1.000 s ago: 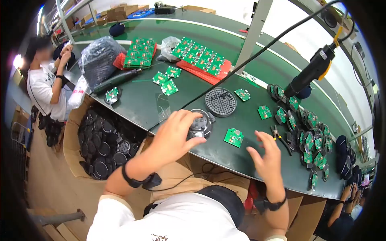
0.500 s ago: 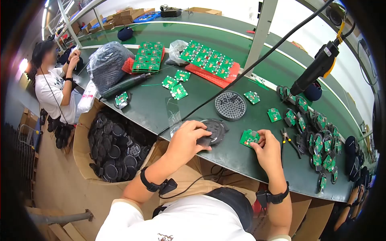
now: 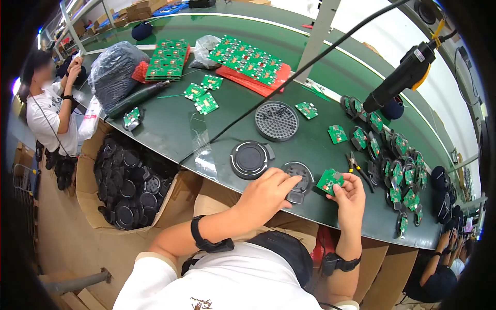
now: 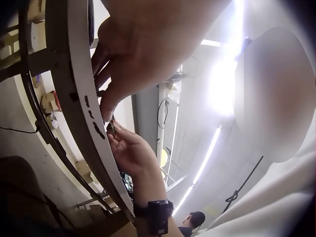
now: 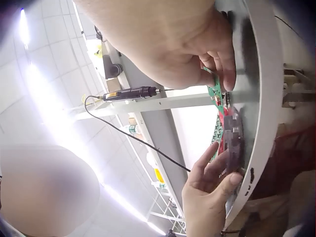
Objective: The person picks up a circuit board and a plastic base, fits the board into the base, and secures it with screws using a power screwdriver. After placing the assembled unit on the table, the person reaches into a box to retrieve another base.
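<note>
My left hand [image 3: 264, 200] holds the near left edge of a round black housing [image 3: 298, 174] at the table's front edge. To its right, my right hand [image 3: 351, 200] pinches a small green circuit board [image 3: 329, 182] between thumb and fingers, raised at a tilt. A second round black part [image 3: 249, 159] lies just left of the held housing. In the right wrist view, the left hand's fingers [image 5: 210, 170] curve round the dark housing [image 5: 233, 133], and the right hand [image 5: 217, 54] has the board [image 5: 215, 91] above it.
Behind the hands lies a perforated round part [image 3: 276, 121]. Pliers [image 3: 360, 171] and a cluster of boards on black parts [image 3: 397, 181] are at right. A power screwdriver [image 3: 400, 77] hangs above. A carton of black parts [image 3: 93, 206] stands left.
My right hand has raised the board from the table. A round part now lies left of the housing my left hand holds, where my left hand was over black parts before.
</note>
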Tool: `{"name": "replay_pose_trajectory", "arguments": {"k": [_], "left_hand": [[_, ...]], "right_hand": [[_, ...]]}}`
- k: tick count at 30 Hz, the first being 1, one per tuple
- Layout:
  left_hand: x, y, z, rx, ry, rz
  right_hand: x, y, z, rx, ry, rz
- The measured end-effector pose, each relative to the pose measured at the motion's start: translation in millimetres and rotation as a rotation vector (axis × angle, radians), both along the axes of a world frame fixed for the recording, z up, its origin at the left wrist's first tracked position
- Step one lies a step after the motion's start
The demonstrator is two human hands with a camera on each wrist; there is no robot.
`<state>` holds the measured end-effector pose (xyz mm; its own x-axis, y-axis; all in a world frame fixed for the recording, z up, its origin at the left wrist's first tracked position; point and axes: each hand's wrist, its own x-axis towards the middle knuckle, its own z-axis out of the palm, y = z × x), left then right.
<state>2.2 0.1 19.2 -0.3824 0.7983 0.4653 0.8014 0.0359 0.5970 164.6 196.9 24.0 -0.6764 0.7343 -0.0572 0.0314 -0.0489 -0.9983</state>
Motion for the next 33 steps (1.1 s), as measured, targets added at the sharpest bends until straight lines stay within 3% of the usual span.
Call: {"name": "replay_pose_trajectory", "arguments": {"k": [3, 13, 18, 21, 23, 24, 26, 29, 31, 33], "left_hand": [[0, -6, 2, 0.007, -0.061, -0.088], [-4, -2, -11, 0.031, 0.064, -0.067], [-7, 0, -1, 0.051, -0.012, -0.078], [-5, 10, 12, 0.108, -0.129, -0.010], [-5, 18, 25, 0.076, -0.437, -0.067], [-7, 22, 26, 0.080, -0.437, -0.058], [-11, 30, 22, -0.012, -0.766, -0.201], [-10, 34, 12, 0.071, -0.866, -0.211], [-10, 32, 10, 0.114, -0.940, -0.220], [-12, 27, 16, 0.042, -0.963, -0.178]], "right_hand": [[7, -4, -15, 0.026, 0.012, 0.009], [6, -14, -11, 0.092, -0.004, -0.011], [0, -19, 3, -0.020, 0.032, 0.049], [-6, -26, 9, -0.029, 0.055, 0.093], [-10, -25, 9, 0.011, 0.024, 0.155], [-13, -25, 10, 0.050, -0.008, 0.215], [-18, -31, 12, 0.064, 0.055, 0.219], [-22, -37, 21, -0.020, 0.165, 0.106], [-19, -28, 16, -0.185, 0.030, 0.223], [-20, -22, 14, -0.111, 0.016, 0.239]]}}
